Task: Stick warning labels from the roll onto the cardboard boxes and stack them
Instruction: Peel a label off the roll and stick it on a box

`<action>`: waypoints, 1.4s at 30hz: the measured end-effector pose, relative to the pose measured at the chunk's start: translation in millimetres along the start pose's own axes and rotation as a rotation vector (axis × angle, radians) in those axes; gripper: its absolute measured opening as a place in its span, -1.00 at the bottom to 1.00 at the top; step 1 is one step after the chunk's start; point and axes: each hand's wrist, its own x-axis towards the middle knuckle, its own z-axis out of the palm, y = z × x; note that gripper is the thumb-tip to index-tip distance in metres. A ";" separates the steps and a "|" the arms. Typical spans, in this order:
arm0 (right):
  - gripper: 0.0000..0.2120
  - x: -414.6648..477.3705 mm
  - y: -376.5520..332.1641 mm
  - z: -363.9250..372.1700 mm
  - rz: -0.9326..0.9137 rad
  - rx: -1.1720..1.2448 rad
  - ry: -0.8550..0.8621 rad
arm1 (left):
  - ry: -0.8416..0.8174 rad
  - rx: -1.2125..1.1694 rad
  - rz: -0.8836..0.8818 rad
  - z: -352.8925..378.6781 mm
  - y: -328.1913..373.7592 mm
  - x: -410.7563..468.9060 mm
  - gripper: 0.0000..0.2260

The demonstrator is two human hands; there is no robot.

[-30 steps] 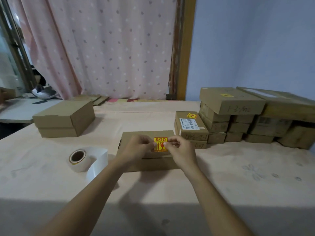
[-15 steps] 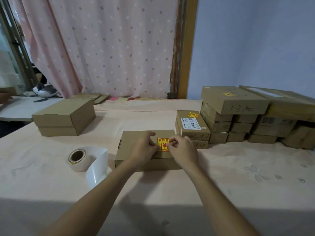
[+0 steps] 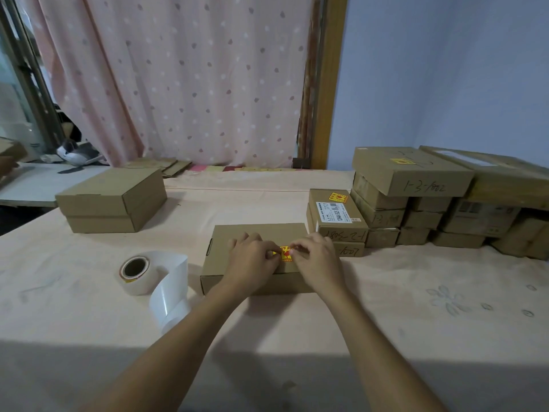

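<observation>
Warning label [image 3: 285,253] looks thin, floppy and tacky, so my left hand [image 3: 252,257] and right hand [image 3: 319,260] each pinch a side edge, flattening it onto the stiff cardboard box [image 3: 255,233].

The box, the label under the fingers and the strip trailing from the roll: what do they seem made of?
Box: brown cardboard, matte, with folded edges and a side slot.
Label: printed sticker, yellow and red; paper or film, cannot tell.
Strip: likely glossy backing paper, white, shiny, curling loosely; possibly plastic film.
</observation>
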 end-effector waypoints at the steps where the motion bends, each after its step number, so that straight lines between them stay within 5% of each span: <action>1: -0.86 0.3 0.2 0.2 0.003 -0.020 -0.017 | -0.002 0.022 0.005 0.9 0.1 0.1 -0.78; 7: -0.88 -1.9 2.5 -6.3 0.041 0.090 -0.023 | 0.078 0.063 0.003 -8.3 -12.5 -3.0 -0.76; 11: -0.95 0.5 6.5 -17.4 0.255 0.226 0.050 | 0.103 0.261 -0.128 -29.9 -32.4 -11.9 -0.74; 14: -0.84 3.8 4.1 -22.7 0.449 0.241 -0.114 | 0.009 0.312 -0.276 -43.8 -42.3 -18.0 -0.87; 19: -0.76 -3.5 -9.1 -28.6 0.526 0.399 -0.233 | -0.061 0.205 -0.353 -44.4 -52.7 -25.5 -0.75; 24: -0.83 -10.8 -17.2 -38.8 0.537 0.677 -0.211 | 0.167 0.175 -0.366 -49.3 -57.0 -31.5 -0.78; 28: -0.82 -9.0 -22.5 -50.7 0.590 1.016 -0.205 | 0.302 -0.084 -0.405 -67.8 -57.0 -29.5 -0.73; 36: -0.78 -5.3 -23.6 -68.9 0.615 1.252 -0.219 | 0.375 -0.276 -0.179 -91.5 -37.0 -10.7 -0.50; 42: -0.82 3.1 -20.5 -80.4 0.650 1.329 -0.074 | 0.455 -0.420 -0.509 -81.7 -3.5 9.9 -0.45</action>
